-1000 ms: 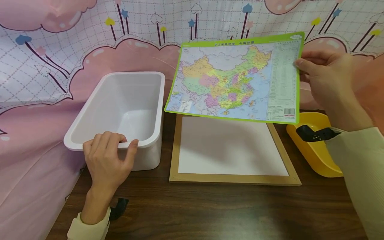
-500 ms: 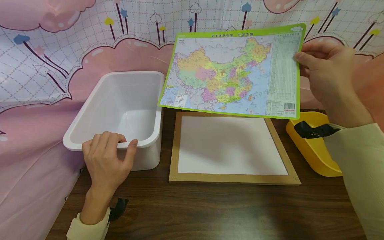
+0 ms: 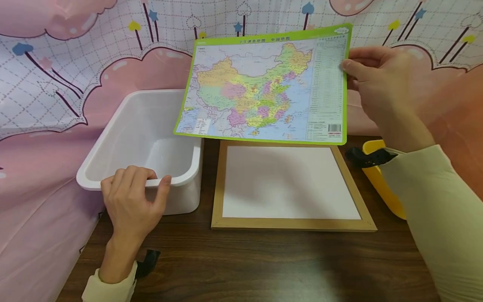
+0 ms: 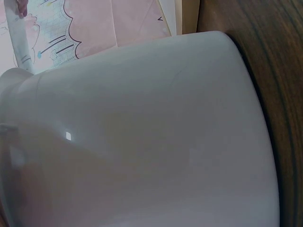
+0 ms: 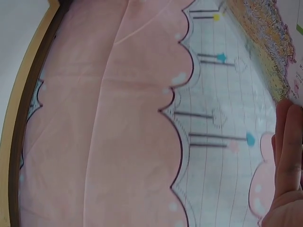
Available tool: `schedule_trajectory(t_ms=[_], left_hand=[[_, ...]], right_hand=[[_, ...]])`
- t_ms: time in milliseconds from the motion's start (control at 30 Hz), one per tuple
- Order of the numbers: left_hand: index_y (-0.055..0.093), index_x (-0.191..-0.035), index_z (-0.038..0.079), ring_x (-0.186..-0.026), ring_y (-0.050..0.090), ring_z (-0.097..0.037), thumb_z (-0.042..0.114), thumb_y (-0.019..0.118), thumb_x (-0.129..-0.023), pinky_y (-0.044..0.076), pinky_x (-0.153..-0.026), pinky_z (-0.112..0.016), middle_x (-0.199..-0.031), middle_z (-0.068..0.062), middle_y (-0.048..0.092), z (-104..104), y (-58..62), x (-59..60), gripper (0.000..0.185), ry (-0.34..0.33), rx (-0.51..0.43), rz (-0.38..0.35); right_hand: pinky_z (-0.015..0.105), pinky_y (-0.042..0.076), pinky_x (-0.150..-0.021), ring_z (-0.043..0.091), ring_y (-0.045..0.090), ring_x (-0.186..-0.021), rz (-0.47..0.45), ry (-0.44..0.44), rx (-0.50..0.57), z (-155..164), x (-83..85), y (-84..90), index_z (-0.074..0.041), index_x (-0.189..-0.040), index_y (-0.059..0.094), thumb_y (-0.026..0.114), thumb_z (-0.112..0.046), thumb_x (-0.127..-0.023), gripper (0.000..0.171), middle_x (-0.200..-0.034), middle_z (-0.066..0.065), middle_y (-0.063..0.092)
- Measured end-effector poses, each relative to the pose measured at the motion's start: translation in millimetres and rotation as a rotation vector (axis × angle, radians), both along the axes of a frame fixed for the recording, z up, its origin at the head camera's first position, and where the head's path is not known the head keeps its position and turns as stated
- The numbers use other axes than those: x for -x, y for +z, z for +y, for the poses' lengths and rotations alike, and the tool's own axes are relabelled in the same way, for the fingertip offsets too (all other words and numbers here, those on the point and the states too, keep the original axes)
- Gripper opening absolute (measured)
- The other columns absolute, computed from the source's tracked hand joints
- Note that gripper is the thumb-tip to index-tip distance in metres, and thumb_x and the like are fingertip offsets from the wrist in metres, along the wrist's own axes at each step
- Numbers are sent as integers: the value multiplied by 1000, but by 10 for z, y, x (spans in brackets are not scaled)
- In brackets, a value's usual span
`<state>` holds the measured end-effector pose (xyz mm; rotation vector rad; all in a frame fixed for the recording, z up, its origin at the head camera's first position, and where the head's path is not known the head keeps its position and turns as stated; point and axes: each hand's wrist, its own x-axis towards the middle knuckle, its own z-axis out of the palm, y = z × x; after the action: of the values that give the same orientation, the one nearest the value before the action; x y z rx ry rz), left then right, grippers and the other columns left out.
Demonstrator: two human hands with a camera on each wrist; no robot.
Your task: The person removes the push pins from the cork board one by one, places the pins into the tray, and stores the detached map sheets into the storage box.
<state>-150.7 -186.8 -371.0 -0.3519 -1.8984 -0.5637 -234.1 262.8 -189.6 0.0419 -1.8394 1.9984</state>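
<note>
Dark wooden tabletop [image 3: 264, 260] ran beneath a pink patterned backdrop [image 3: 56, 63]. At the left stood a white bin [image 3: 113, 138], nothing in it; a yellow tray [image 3: 381, 184] showed at the right, mostly hidden by the sleeve. Between them lay a wood-framed whiteboard [image 3: 290, 184], with open table in front of it. The left hand [image 3: 130, 201] gripped the bin's near rim, fingers curled over it. The right hand [image 3: 381, 84], raised, pinched the right edge of a green-bordered map [image 3: 260, 88], held tilted in the air above the whiteboard, its left corner over the bin.
</note>
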Motion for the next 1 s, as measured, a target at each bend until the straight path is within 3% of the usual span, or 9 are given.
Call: schedule_trajectory(t_ms=[333,533,1000], left_hand=[[63,-81,0,-72,52,-41,55,60,-101,32,-77,-58,-75,-19,61,-13,-4,-8,58,-5,-4,-5],[62,-81,0,-71,51,-41,55,60,-101,31,-77,-57,-74,-19,59,-8,3,-6,59,-10,5,-8],[63,-81,0,-72,52,-42,57,59,-102,31,-77,-58,-74,-19,59,-6,2,-6,61,-15,-1,-3]], right_hand=[[25,64,-78,27,75,-98,6,66,-34,-511,161,42,-1,-116,77,74,0,-96,20,-112,13,77],[25,64,-76,25,77,-92,7,79,-110,-757,199,82,1,-116,74,72,-1,-97,19,-105,10,76],[24,64,-73,23,77,-85,-15,58,-235,-982,296,71,4,-118,72,68,1,-99,20,-97,8,74]])
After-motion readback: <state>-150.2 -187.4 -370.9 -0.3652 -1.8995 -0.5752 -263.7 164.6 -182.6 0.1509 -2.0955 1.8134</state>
